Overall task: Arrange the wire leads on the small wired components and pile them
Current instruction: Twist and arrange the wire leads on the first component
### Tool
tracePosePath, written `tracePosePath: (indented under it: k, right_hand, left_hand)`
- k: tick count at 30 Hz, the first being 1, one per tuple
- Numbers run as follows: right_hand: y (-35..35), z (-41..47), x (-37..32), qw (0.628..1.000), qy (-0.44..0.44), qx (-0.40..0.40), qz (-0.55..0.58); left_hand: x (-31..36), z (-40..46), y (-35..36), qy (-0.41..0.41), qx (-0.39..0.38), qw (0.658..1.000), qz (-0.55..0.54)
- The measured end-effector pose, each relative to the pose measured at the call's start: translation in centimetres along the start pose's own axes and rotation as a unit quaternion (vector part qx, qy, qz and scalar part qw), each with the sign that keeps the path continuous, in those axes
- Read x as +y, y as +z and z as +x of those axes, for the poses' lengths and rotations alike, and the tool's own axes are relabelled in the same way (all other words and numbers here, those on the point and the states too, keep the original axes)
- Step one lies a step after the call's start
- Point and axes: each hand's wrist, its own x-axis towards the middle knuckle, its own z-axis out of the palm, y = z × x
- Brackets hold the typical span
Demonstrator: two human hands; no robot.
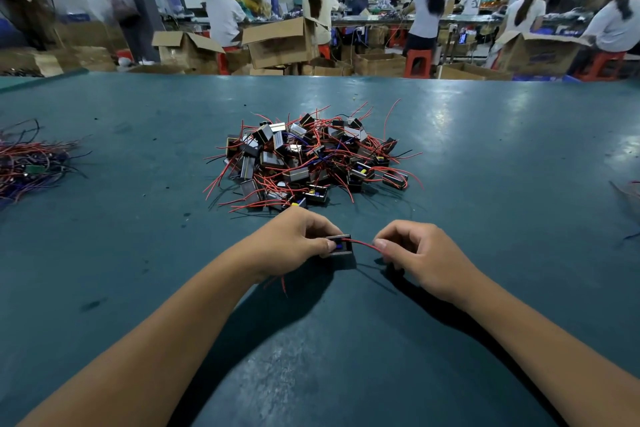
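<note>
Two hands: both are low over the teal worktop (pixel 485 135), near its front edge.
Left hand (pixel 294 241): fingers clamped on one small wired component (pixel 341 246).
Right hand (pixel 420 255): fingers pinched together on the red lead (pixel 362 244) coming from that component.
Pile (pixel 311 159): many components with red leads, just behind the hands.
Left edge: another wire bundle (pixel 31 163).

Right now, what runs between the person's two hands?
In the head view, a red wire lead spans from the small component held by the left hand to the right hand's pinch.
</note>
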Motion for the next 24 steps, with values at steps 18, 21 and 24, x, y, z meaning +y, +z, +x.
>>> tracePosePath:
  k: [18,21,24]
  right_hand:
    - [-1.3,11.4,-1.8,0.939,-0.006,0.127,-0.32]
    - [-2.0,14.1,-1.2,0.892,0.022,0.131,-0.431]
    - [-2.1,15.6,-0.7,0.859,0.024,0.089,-0.503]
  left_hand:
    - [-0.6,0.1,-1.1,-0.038,-0.049,0.996,-0.066]
    - [-0.7,0.0,-1.2,-0.037,-0.041,0.994,-0.097]
    - [-0.4,0.2,-0.8,-0.015,0.018,0.996,-0.089]
